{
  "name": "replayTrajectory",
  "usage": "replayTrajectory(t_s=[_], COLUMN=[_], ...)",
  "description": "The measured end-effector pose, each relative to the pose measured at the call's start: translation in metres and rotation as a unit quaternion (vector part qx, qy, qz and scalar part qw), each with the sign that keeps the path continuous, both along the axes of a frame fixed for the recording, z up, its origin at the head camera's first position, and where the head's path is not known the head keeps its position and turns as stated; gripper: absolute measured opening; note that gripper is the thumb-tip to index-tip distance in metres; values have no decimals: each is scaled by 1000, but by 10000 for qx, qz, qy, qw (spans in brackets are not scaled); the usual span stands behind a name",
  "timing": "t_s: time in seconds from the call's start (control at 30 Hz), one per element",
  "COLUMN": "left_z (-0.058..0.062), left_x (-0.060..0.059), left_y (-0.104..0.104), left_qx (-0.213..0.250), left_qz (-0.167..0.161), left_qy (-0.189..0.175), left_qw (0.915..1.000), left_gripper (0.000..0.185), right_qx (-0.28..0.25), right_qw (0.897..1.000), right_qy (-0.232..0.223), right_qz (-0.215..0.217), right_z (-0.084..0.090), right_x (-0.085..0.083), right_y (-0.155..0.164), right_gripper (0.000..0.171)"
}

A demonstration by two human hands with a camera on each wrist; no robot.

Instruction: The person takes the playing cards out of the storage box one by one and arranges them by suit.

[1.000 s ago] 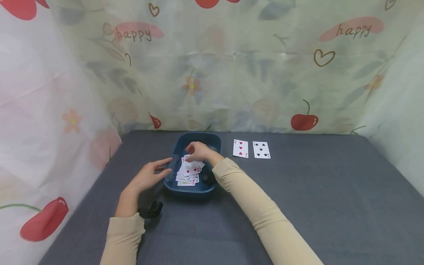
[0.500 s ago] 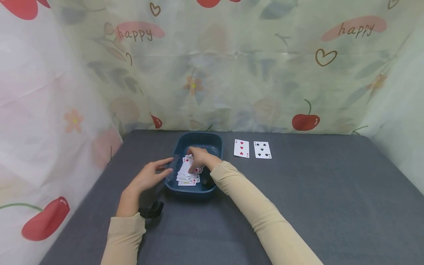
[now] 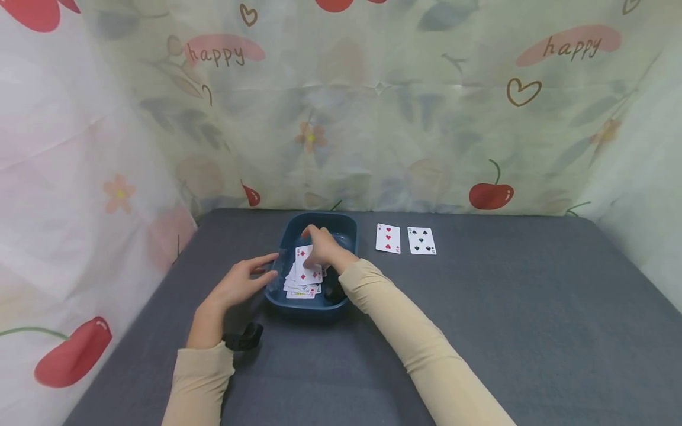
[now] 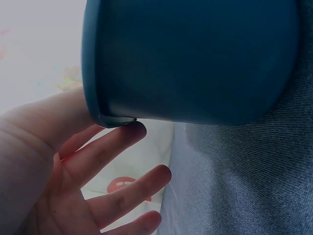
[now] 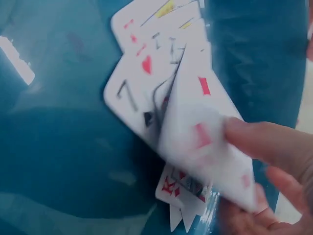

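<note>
A dark blue tray [image 3: 346, 228] sits on the grey table and holds a loose pile of playing cards [image 3: 301, 287]. My right hand [image 3: 322, 248] is inside the tray and pinches a diamond card [image 3: 305, 266], lifting it off the pile; in the right wrist view the diamond card [image 5: 210, 142] tilts up over the pile of cards [image 5: 142, 73]. My left hand [image 3: 242, 283] rests with straight fingers against the tray's left wall. In the left wrist view, the left hand's fingertips [image 4: 134, 132] touch the tray's rim [image 4: 112, 120].
Two cards lie face up to the right of the tray: a three of hearts [image 3: 388, 238] and a five of spades [image 3: 422, 241]. A black wrist strap [image 3: 242, 338] sits on my left wrist. Patterned curtains enclose the table [image 3: 479, 319] at the back and sides.
My right hand dipped onto the pile, took hold of the diamond card and raised it slightly. The left hand stayed at the tray's side.
</note>
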State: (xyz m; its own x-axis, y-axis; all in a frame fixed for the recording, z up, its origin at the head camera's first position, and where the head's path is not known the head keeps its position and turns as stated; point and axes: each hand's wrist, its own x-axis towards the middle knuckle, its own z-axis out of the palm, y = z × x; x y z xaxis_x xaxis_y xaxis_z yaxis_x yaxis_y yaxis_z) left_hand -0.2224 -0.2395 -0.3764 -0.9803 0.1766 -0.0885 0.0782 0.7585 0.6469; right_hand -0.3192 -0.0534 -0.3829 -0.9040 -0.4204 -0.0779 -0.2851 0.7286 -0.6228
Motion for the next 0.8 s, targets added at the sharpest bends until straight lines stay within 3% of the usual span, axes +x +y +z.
replayTrajectory(t_s=[0.17,0.37,0.57,0.8], left_z=[-1,-1,0,0], left_x=[-1,-2,-1,0], left_y=[0,0,0,0], left_qx=[-30,-41,-1,47], left_qz=[-40,-62,-86,-129], left_qy=[42,98,152,222], left_qw=[10000,9999,9998,9997], left_gripper=[51,50,50,51], right_qx=[-928,-1473,-1812,-1886], right_qw=[9955,9876,9792,9785], right_qy=[27,533,904,664], right_qz=[-185,-94,-124,-514], right_z=[7,23,34,42], right_x=[-2,-8,-16,-19], right_y=[4,17,42,78], right_gripper=[60,45,15,16])
